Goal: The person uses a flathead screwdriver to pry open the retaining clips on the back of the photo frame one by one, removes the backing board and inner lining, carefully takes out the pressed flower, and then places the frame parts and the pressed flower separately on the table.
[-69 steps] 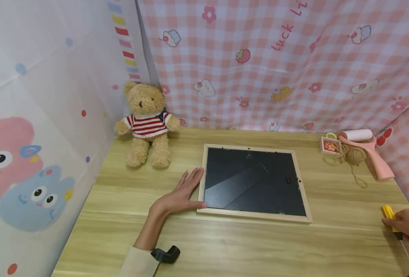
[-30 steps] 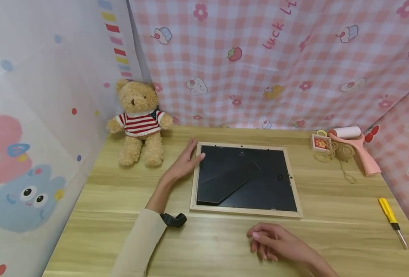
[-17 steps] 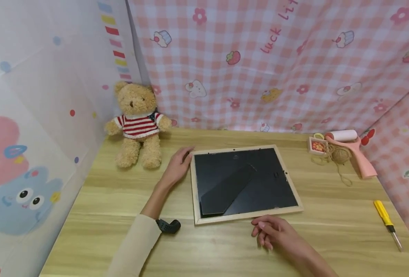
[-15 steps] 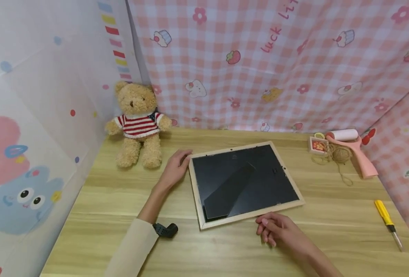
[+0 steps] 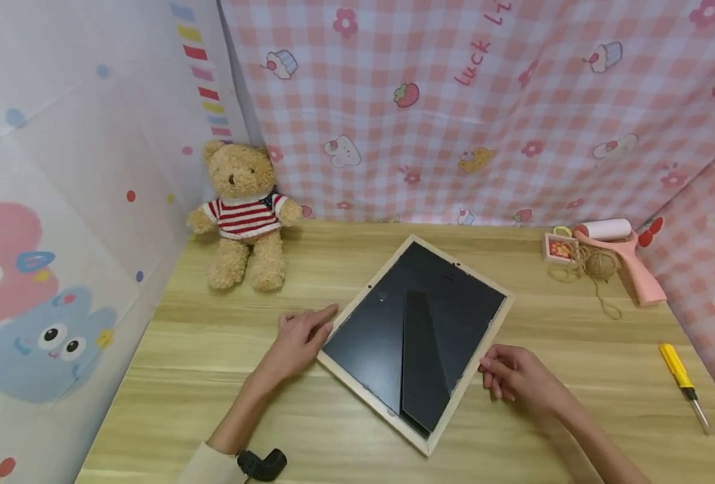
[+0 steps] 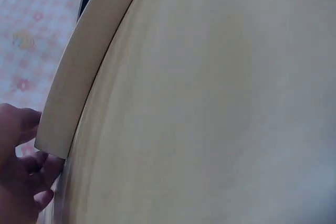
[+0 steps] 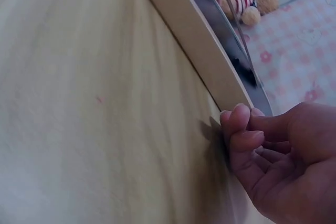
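A picture frame (image 5: pixel 366 400) with a pale wooden border lies back side up on the wooden table, turned at a slant. Its black backing carries a black easel stand (image 5: pixel 424 376), whose wide foot points toward the near corner. My left hand (image 5: pixel 296 339) is at the frame's left corner, index finger stretched out along the edge; the left wrist view has its fingers (image 6: pixel 44 169) beside that corner. On the opposite side my right hand (image 5: pixel 517 376) pinches the right edge between thumb and curled fingers, also seen at close range in the right wrist view.
A teddy bear (image 5: pixel 245 215) in a striped shirt sits at the back left. At the back right lie a pink-handled roller (image 5: pixel 635 269), a twine ball (image 5: pixel 600 264) and a small box (image 5: pixel 559 249). A yellow screwdriver (image 5: pixel 678 370) rests near the right edge.
My right hand has let go of the screwdriver and come to the frame. The frame has turned counterclockwise on the table, while my left hand has slid toward me with its corner.
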### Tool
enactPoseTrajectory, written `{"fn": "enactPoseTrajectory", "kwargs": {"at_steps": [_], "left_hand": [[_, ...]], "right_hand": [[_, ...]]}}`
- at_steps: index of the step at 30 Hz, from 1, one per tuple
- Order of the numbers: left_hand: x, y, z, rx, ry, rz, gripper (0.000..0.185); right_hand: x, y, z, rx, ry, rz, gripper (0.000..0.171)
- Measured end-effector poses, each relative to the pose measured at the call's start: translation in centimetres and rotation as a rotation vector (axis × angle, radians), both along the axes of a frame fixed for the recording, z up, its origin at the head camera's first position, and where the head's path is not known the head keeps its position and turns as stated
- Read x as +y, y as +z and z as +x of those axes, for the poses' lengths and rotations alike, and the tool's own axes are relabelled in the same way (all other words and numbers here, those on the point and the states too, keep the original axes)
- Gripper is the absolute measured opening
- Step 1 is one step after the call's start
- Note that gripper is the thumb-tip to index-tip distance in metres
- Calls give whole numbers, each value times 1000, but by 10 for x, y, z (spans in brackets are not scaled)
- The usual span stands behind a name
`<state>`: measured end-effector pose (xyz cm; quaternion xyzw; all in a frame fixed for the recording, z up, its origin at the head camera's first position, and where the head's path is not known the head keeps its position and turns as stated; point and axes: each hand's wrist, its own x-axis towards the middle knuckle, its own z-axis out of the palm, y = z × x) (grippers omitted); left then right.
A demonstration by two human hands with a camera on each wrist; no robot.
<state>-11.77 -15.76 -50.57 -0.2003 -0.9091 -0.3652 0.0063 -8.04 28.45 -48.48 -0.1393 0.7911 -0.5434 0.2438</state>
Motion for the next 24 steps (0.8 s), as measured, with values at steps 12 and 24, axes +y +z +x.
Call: {"fn": "enactPoseTrajectory", "kwargs": {"at_steps": [12, 24], "left_hand": [[26, -5, 47, 146, -64, -78, 52], [47, -1, 85, 85, -65, -66, 58]], "right_hand": [[9, 9, -42, 242, 37, 177, 20], [6, 14, -61, 312, -7, 303, 17]]}}
